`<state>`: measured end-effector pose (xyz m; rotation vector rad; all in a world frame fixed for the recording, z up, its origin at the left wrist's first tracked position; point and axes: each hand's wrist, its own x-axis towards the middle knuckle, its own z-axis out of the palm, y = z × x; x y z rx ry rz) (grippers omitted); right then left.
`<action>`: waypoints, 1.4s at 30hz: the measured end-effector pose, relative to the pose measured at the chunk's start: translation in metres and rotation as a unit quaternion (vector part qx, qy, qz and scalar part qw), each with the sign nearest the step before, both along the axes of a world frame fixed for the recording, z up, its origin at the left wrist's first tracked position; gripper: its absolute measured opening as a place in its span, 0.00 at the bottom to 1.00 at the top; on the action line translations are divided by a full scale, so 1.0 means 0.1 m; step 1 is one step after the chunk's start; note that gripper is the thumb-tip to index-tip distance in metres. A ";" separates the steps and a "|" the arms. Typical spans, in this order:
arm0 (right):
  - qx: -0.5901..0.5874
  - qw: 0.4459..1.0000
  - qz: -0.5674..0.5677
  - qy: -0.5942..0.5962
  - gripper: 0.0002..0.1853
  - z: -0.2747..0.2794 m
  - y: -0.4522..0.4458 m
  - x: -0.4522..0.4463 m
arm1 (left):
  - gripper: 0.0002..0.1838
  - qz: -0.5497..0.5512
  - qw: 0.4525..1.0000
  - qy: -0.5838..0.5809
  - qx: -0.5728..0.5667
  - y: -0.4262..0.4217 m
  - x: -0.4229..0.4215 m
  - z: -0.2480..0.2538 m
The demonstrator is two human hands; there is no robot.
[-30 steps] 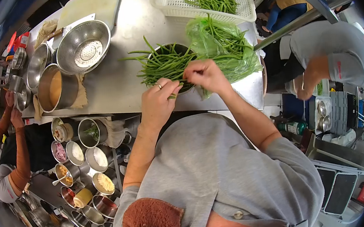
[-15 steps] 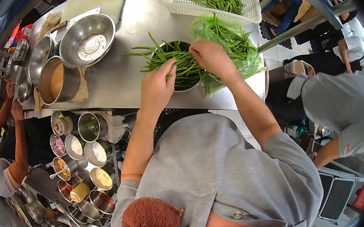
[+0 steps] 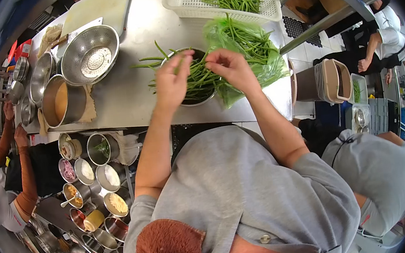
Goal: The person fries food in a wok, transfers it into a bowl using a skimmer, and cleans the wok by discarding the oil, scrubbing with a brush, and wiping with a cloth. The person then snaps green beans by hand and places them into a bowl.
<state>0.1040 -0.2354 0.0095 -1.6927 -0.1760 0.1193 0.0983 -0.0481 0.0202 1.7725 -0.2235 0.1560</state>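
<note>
Long green beans (image 3: 198, 77) lie heaped in a round metal pot (image 3: 198, 101), some poking out past its left rim. Over the left part of the heap is my left hand (image 3: 172, 82), its fingers bent towards the thumb. My right hand (image 3: 231, 68) is at the pot's right side with thumb and forefinger pinched together. Whatever either hand has between its fingertips is too small or hidden to make out. Beside my right hand, a green plastic bag (image 3: 228, 91) lies spread under more green beans (image 3: 250, 43).
A white perforated basket (image 3: 170, 0) with beans stands behind the bag. To the left are a colander (image 3: 70, 66), a pot of brown liquid (image 3: 80, 105) and a cutting board (image 3: 99, 11). Several ingredient pots are at lower left. Co-workers stand left (image 3: 25, 189) and right (image 3: 375, 172).
My left hand has lifted from the beans, its fingertips rising. My right hand has shifted slightly down and left. The co-worker at right has bent lower, bringing a bin into fuller view.
</note>
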 end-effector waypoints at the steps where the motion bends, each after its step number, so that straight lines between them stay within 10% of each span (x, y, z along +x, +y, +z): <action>1: -0.032 0.998 0.018 -0.059 0.12 -0.01 0.05 0.01 | 0.10 -0.003 1.000 0.000 0.002 0.06 0.00 0.08; 4: -0.066 0.987 0.057 -0.135 0.15 0.24 0.27 -0.01 | 0.17 -0.055 0.931 0.127 -0.338 0.25 0.01 0.25; 13: 0.039 0.995 -0.001 -0.092 0.21 0.21 0.41 -0.04 | 0.13 -0.071 0.890 0.157 -0.422 0.47 -0.21 0.17; 19: -0.132 0.957 0.116 -0.232 0.08 0.21 0.30 0.01 | 0.13 -0.072 0.880 0.177 -0.435 0.49 -0.22 0.14; 25: -0.035 0.983 0.068 -0.165 0.05 0.14 0.26 -0.09 | 0.13 -0.064 0.892 0.154 -0.421 0.40 -0.27 0.13; 27: 0.286 0.954 -0.032 0.088 0.05 0.07 0.26 -0.04 | 0.13 -0.064 0.899 0.093 -0.422 0.39 -0.31 0.09; 29: 0.358 0.928 -0.061 0.083 0.04 0.02 0.19 0.10 | 0.13 -0.061 0.904 0.032 -0.422 0.43 -0.33 0.11; 33: -0.008 0.992 0.009 -0.124 0.03 -0.13 0.26 0.37 | 0.16 0.072 0.936 0.025 -0.344 0.73 -0.30 0.29; 36: -0.236 0.908 0.113 -0.328 0.08 -0.21 0.45 0.54 | 0.18 0.093 0.953 0.044 -0.284 0.82 -0.30 0.18; 42: -0.414 0.828 0.239 -0.291 0.03 -0.19 0.63 0.68 | 0.18 0.038 0.942 0.112 -0.314 0.76 -0.34 0.14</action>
